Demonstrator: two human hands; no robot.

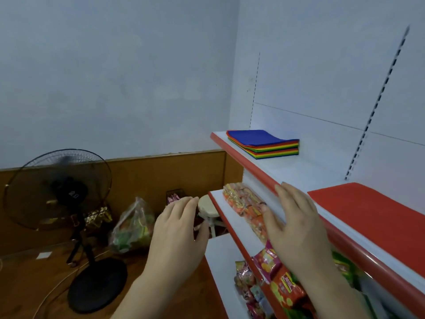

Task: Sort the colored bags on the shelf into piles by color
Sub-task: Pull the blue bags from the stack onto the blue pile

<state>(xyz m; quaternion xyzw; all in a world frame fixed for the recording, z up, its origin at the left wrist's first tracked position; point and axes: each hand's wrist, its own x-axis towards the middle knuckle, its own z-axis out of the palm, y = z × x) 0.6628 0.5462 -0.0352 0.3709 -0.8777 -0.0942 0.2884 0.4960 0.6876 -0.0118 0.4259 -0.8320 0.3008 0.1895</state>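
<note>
- Room: pale blue-grey wall (115, 77) with a brown wooden lower panel (142, 173); brown floor (27, 291).
- White metal shelf unit with red front edges (248, 168) stands on the right, in several tiers.
- Stack of flat colored bags (264, 143) lies on the top tier near its far left end: a blue bag on top, with red, orange, yellow and green layers showing at the stack's edge. Well apart from both hands.
- Flat red sheet (372, 206) lies on the same tier, nearer the camera, at the right.
- Left hand (177, 236) is raised in the air left of the shelf unit; fingers (186, 203) extended and relaxed, holding nothing.
- Right hand (296, 222) is raised in front of the top tier's red edge; fingers extended, holding nothing. Whether it touches the edge cannot be told.
- Lower tiers carry orange, pink and green snack packets (246, 203).
- Black pedestal fan (59, 189) stands on the floor at left; beside it a clear plastic bag of colourful items (133, 224) and a small beige round stool (209, 207).
</note>
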